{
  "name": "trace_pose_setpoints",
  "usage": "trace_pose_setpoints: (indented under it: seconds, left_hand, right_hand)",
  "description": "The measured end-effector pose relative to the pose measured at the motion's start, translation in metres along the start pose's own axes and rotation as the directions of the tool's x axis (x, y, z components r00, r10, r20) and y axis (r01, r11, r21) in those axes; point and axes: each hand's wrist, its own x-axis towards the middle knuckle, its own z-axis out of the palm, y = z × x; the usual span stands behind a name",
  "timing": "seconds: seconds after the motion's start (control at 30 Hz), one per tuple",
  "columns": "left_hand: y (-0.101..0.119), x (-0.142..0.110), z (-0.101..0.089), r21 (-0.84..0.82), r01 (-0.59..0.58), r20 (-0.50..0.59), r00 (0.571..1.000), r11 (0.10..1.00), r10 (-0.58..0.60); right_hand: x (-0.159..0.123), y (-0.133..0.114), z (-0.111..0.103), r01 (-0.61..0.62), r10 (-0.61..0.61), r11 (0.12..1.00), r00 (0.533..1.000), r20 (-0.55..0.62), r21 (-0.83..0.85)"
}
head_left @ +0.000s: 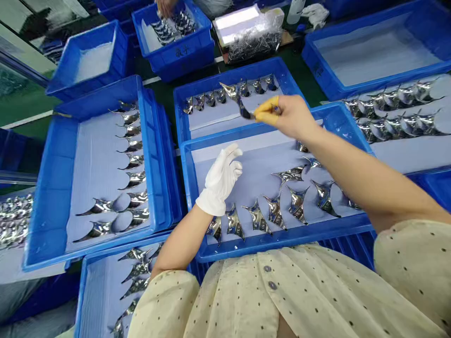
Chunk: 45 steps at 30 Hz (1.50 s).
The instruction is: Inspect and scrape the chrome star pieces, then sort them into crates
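Observation:
My right hand (278,112), with yellow finger covers, pinches the lower end of a shiny curved metal piece (235,96). It holds the piece in the air above the blue tray in front of me and the one beyond. My left hand (223,176), in a white glove, hovers over the left side of the near blue tray (278,239). Its fingers are loosely bent and apart, with nothing in them. Below it, more pointed metal pieces (275,211) lie in a row along the tray's near edge.
Behind is another blue tray (179,108) with a row of metal pieces. A blue tray (52,188) with pieces stands at left; pieces also lie on a sheet (401,145) at right. At the back, another person's hand (165,7) reaches into a blue bin (181,54).

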Motion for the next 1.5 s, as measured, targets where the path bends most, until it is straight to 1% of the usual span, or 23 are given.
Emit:
trace_pose_setpoints:
  seconds: [0.07,0.1,0.13,0.17,0.23,0.33,0.43,0.63,0.8,0.97,1.03,1.07,1.13,1.23,1.3,1.33,1.37,1.4,1.43,1.47,1.5]
  left_hand:
    - [-0.001,0.000,0.000,0.024,-0.004,0.011,1.000,1.000,0.004]
    - [-0.002,0.000,0.000,0.031,-0.003,0.009,1.000,1.000,0.003]
    - [-0.002,0.000,0.001,0.036,0.000,0.001,1.000,0.999,-0.001]
    - [-0.002,0.000,0.001,0.039,0.006,-0.018,1.000,0.999,-0.005]
    - [-0.002,0.001,0.002,0.033,0.026,-0.062,0.998,0.999,-0.024]
    - [0.000,0.002,0.003,0.012,0.048,-0.089,0.995,0.999,-0.047]
    - [0.000,0.001,0.002,0.001,0.048,-0.063,0.997,0.999,-0.048]
    - [0.001,0.000,0.003,-0.048,0.071,-0.015,0.997,0.996,-0.072]
    - [0.003,0.000,0.008,-0.036,0.100,-0.039,0.994,0.994,-0.102]
    - [0.003,0.003,0.007,-0.019,0.085,-0.056,0.995,0.996,-0.086]
    - [0.002,0.006,0.006,-0.012,0.089,-0.077,0.993,0.996,-0.090]
    - [0.001,0.007,0.005,-0.008,0.092,-0.090,0.992,0.996,-0.092]
    - [0.000,0.010,0.004,0.001,0.085,-0.117,0.990,0.996,-0.084]
    - [-0.001,0.013,0.001,0.031,0.049,-0.144,0.989,0.998,-0.044]
    - [-0.001,0.014,-0.002,0.054,0.029,-0.142,0.990,0.998,-0.021]
    - [-0.001,0.014,-0.003,0.061,0.021,-0.135,0.991,0.998,-0.012]
    - [0.000,0.015,-0.004,0.067,0.012,-0.124,0.992,0.998,-0.004]
    - [0.000,0.016,-0.005,0.075,0.005,-0.113,0.994,0.997,0.003]
    - [0.001,0.017,-0.005,0.085,0.000,-0.102,0.995,0.996,0.009]
    - [0.001,0.019,-0.006,0.096,-0.005,-0.090,0.996,0.995,0.013]
    - [0.001,0.021,-0.006,0.105,-0.007,-0.075,0.997,0.994,0.015]
  right_hand:
    - [0.046,0.015,-0.002,-0.091,0.114,0.974,0.988,0.102,-0.205]
    - [0.066,0.022,-0.001,-0.128,0.178,0.945,0.973,0.146,-0.302]
    - [0.083,0.028,0.000,-0.159,0.251,0.910,0.946,0.203,-0.384]
    - [0.096,0.034,0.003,-0.175,0.301,0.886,0.922,0.244,-0.430]
    - [0.112,0.044,0.012,-0.200,0.370,0.858,0.879,0.299,-0.473]
    - [0.119,0.057,0.029,-0.239,0.440,0.833,0.833,0.335,-0.499]
    - [0.120,0.069,0.039,-0.270,0.482,0.820,0.801,0.355,-0.504]
    - [0.126,0.083,0.043,-0.326,0.504,0.821,0.798,0.329,-0.468]
    - [0.126,0.082,0.043,-0.328,0.539,0.787,0.778,0.323,-0.523]
    - [0.122,0.079,0.042,-0.303,0.546,0.776,0.762,0.348,-0.553]
    - [0.121,0.077,0.041,-0.297,0.537,0.782,0.768,0.350,-0.548]
    - [0.120,0.075,0.039,-0.296,0.525,0.787,0.782,0.336,-0.541]
    - [0.117,0.069,0.031,-0.290,0.478,0.802,0.837,0.268,-0.523]
    - [0.104,0.057,0.005,-0.262,0.374,0.827,0.917,0.139,-0.497]
    - [0.084,0.051,-0.018,-0.230,0.305,0.839,0.949,0.076,-0.493]
    - [0.070,0.050,-0.029,-0.215,0.284,0.844,0.956,0.069,-0.492]
    - [0.053,0.050,-0.040,-0.201,0.277,0.846,0.957,0.086,-0.493]
    - [0.035,0.052,-0.048,-0.190,0.290,0.847,0.948,0.131,-0.496]
    - [0.017,0.054,-0.054,-0.187,0.319,0.847,0.927,0.196,-0.497]
    - [-0.002,0.057,-0.057,-0.188,0.358,0.841,0.896,0.261,-0.508]
    - [-0.020,0.060,-0.059,-0.193,0.385,0.833,0.875,0.293,-0.519]
